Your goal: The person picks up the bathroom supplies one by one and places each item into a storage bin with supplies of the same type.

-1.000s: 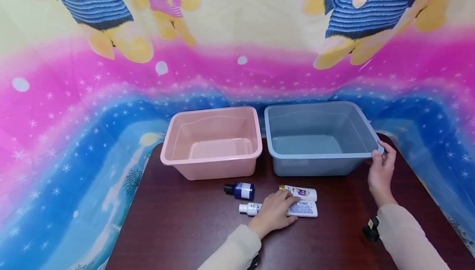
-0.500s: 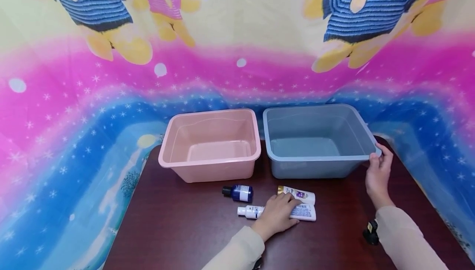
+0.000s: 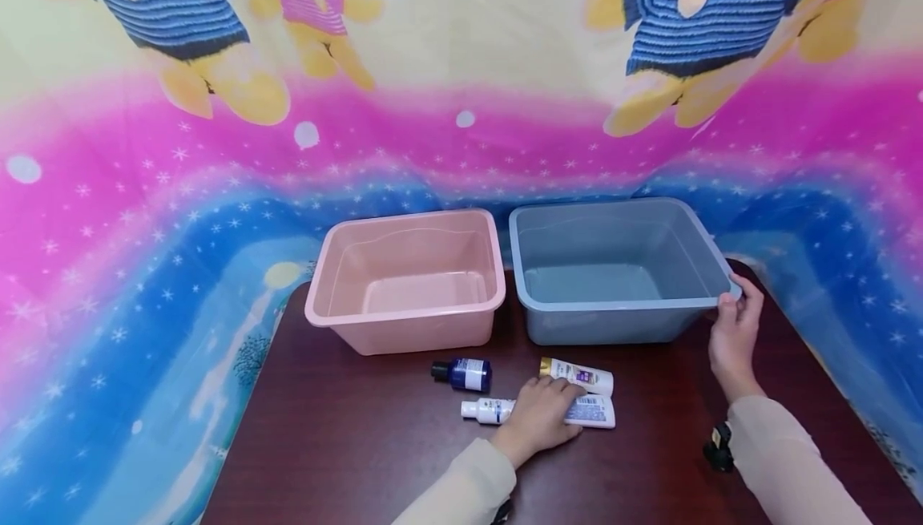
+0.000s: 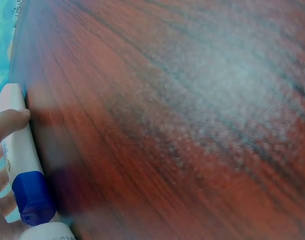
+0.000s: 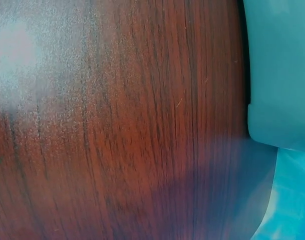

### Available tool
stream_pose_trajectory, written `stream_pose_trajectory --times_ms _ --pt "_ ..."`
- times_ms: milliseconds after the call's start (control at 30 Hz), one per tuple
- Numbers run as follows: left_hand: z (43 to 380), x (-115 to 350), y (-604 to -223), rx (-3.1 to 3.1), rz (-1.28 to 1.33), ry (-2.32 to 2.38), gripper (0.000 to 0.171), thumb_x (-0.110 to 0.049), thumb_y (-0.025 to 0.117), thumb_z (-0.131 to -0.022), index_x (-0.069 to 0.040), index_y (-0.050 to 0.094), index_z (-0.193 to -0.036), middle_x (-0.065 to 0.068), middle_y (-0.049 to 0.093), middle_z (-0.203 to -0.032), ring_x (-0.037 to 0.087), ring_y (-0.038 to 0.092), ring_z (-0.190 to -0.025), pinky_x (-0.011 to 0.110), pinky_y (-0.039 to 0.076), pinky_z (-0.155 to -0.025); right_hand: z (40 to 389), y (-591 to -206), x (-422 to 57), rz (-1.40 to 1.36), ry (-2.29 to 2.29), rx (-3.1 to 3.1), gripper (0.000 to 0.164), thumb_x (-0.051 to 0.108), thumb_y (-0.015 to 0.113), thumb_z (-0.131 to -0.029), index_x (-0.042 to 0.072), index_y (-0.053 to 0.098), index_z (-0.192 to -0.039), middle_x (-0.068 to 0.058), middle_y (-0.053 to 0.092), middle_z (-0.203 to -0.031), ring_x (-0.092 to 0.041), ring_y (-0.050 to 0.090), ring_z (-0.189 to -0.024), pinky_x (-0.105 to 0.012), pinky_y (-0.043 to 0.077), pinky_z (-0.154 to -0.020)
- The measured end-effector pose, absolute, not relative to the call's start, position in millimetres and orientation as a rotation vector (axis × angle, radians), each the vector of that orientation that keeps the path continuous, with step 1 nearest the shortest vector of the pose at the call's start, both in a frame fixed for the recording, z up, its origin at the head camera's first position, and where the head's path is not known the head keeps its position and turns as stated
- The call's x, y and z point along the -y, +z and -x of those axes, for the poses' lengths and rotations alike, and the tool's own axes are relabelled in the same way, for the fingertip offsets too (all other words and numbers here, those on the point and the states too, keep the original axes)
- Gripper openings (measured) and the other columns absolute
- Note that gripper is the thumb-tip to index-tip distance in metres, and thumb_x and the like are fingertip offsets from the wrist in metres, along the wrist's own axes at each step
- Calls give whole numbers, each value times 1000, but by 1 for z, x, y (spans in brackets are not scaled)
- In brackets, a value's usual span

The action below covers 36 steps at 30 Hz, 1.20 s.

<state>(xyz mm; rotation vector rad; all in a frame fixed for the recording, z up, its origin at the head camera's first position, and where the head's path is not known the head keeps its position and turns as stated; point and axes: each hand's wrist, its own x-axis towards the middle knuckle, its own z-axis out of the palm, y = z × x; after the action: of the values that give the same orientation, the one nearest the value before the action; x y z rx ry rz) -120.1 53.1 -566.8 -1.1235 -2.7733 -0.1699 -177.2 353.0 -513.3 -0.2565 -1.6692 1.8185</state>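
Note:
In the head view my left hand [image 3: 541, 417] lies over a white tube [image 3: 591, 411] on the table, covering its cap end. The left wrist view shows the thumb along one side of this tube [image 4: 25, 155], fingers on the other, and its blue cap [image 4: 33, 195]. A small white bottle [image 3: 492, 410] lies end to end with it, partly behind the hand. Just beyond the fingers is a white tube with a gold cap [image 3: 577, 375]. My right hand [image 3: 737, 341] grips the near right corner of the blue-grey basin [image 3: 627, 304], thumb on the rim.
Left of the blue-grey basin stands a pink basin [image 3: 411, 317], with nothing inside either one. A dark blue bottle with a black cap [image 3: 465, 374] lies in front of the pink basin. A printed cloth [image 3: 461, 140] hangs behind the dark wooden table [image 3: 324, 445].
The head view has shifted slightly. Both hands keep their places, the left on the white tube and the right on the basin's corner.

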Motion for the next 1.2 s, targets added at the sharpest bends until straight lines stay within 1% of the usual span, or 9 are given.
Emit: stream_pose_trajectory --times_ms 167,300,367,600,700,900,1200 --pt "118 -54 -563 2802 1144 -232 55 -51 77 -80 -29 63 -129 -10 65 -115 10 61 -104 32 50 -86 174 -510 -351 247 1820 1676 39 13 42 -107 12 40 -145 -1 48 -130 -17 46 -112 -19 39 -82" --pt "116 -57 -559 2776 1159 -248 54 -52 76 -81 -31 62 -130 -12 64 -117 8 60 -106 30 49 -88 170 -503 -346 239 1823 1667 38 11 43 -106 9 41 -144 -2 49 -127 -17 47 -109 -19 39 -80" --pt "116 -58 -557 2735 1164 -237 54 -52 76 -81 -31 62 -129 -12 64 -117 7 60 -105 29 49 -87 170 -503 -345 232 1822 1649 38 10 43 -106 8 42 -144 -3 50 -126 -17 47 -107 -20 39 -79" --pt "116 -57 -545 2696 1163 -241 53 -53 76 -80 -31 63 -127 -12 64 -117 6 60 -103 27 49 -84 175 -514 -351 238 1811 1639 39 17 44 -106 11 42 -144 -1 49 -128 -17 47 -109 -20 39 -81" --pt "116 -55 -540 2726 1162 -287 53 -53 76 -81 -30 62 -128 -11 64 -118 6 61 -104 27 49 -85 176 -515 -350 234 1812 1639 38 19 45 -106 13 43 -144 -1 49 -128 -17 47 -110 -21 39 -81" --pt "116 -50 -530 2746 1179 -371 52 -48 74 -84 -29 61 -130 -8 63 -121 7 61 -108 28 50 -87 177 -517 -351 226 1814 1617 41 24 50 -105 13 44 -143 -2 50 -127 -17 47 -109 -21 38 -81" --pt "119 -43 -522 2738 1185 -369 54 -49 72 -85 -29 59 -134 -8 61 -126 7 60 -112 28 49 -90 178 -518 -352 249 1801 1636 41 24 49 -105 12 43 -144 -1 50 -126 -15 47 -107 -21 37 -80"
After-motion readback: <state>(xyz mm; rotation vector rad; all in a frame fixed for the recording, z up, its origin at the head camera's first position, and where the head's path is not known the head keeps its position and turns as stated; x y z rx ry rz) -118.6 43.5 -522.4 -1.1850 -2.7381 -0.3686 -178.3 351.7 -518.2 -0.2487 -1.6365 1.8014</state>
